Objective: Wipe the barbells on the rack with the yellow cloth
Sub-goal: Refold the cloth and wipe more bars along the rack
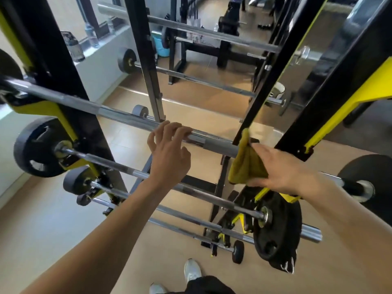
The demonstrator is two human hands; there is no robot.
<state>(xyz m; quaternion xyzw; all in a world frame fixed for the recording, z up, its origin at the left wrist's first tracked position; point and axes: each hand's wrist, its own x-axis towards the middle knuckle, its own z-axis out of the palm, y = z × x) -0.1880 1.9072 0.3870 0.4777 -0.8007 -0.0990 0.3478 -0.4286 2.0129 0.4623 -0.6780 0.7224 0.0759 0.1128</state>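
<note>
A black and yellow rack (70,115) holds several steel barbells stacked one below the other. The top barbell (118,115) runs from upper left to the right upright. My left hand (169,153) has its fingers curled over this bar near its middle. My right hand (282,168) grips the yellow cloth (246,162), which is wrapped over the same bar beside the right upright. Lower barbells (118,164) carry black plates (36,147) at their ends.
A large black plate (275,225) hangs on a lower bar at the right, and another plate (371,170) sits further right. More racks and a bench (224,49) stand behind. Water bottles (73,46) line the window ledge. My shoes (192,270) are on the tan floor.
</note>
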